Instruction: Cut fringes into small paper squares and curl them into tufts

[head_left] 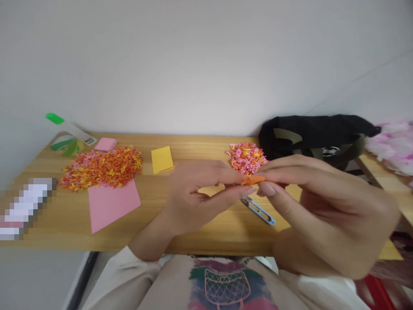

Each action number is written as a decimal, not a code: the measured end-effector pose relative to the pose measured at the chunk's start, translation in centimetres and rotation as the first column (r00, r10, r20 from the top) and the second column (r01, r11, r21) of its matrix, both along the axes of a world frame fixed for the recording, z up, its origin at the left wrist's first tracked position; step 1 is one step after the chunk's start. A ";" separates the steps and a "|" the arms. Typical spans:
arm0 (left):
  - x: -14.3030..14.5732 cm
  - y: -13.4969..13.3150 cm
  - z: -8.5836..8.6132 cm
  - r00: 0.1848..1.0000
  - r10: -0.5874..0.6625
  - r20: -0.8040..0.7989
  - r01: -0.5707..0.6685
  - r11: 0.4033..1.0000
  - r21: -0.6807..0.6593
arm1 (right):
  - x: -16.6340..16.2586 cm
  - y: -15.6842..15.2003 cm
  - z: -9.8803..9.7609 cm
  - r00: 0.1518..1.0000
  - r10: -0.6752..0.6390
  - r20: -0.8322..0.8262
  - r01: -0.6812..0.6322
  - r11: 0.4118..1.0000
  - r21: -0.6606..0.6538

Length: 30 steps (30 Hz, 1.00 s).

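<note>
Between my two hands is a small piece of orange paper [253, 179], held above the wooden table. My left hand [200, 193] pinches its left end between thumb and fingers. The thumb and forefinger of my right hand [325, 206] pinch the right end. Just below them lies a metal tool with a light blue slotted handle [260, 211], its upper end partly hidden by my fingers. Behind my right fingertips sits a small pile of pink, orange and yellow paper bits [247, 158].
A larger pile of orange shreds [103, 168] overlaps a pink sheet [114, 206] on the left. Near it are a pink pad [106, 144], a green-tipped white strip [71, 129] and folded yellow paper [162, 159]. A black bag [312, 137] stands at the back right, near pink-white flowers [392, 144].
</note>
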<state>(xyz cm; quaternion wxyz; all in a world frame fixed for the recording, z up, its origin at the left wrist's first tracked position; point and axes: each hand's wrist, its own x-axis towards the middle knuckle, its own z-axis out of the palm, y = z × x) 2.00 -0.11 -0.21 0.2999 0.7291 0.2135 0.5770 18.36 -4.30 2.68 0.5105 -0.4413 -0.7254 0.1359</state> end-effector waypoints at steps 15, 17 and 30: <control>-0.3 -0.1 0.1 1.000 0.005 -0.008 -0.006 1.000 -0.024 | -0.1 -0.1 0.3 1.000 -0.005 0.028 0.004 1.000 0.024; -0.4 -0.1 0.2 0.999 -0.023 -0.040 0.022 1.000 -0.010 | 0.1 -0.2 0.5 0.999 -0.030 0.043 0.029 0.999 0.028; -0.9 0.2 0.9 0.992 -0.097 -0.079 0.095 0.995 -0.027 | 0.8 -0.3 0.6 0.989 0.050 0.138 -0.051 0.999 0.002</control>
